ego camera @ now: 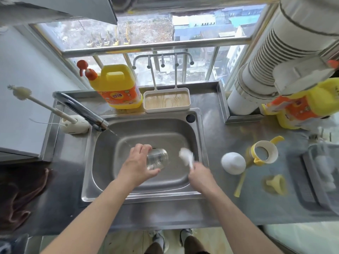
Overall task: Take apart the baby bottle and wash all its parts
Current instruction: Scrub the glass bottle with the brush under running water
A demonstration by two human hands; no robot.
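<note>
I'm at the scrubbing step: my left hand grips the clear bottle body over the sink, and my right hand holds a white brush just beside it. Next, I judge, the brush goes inside.

Bright window daylight — fisheye-warped, blurred edges

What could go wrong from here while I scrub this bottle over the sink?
1. The left hand grips the clear bottle above the sink; wet, it may slip and drop.
2. The brush in the right hand is close beside the bottle, apart from it; a hasty stroke could knock it loose.
3. The white cap sits loose beside the sink, near the right arm's sweep.
</note>
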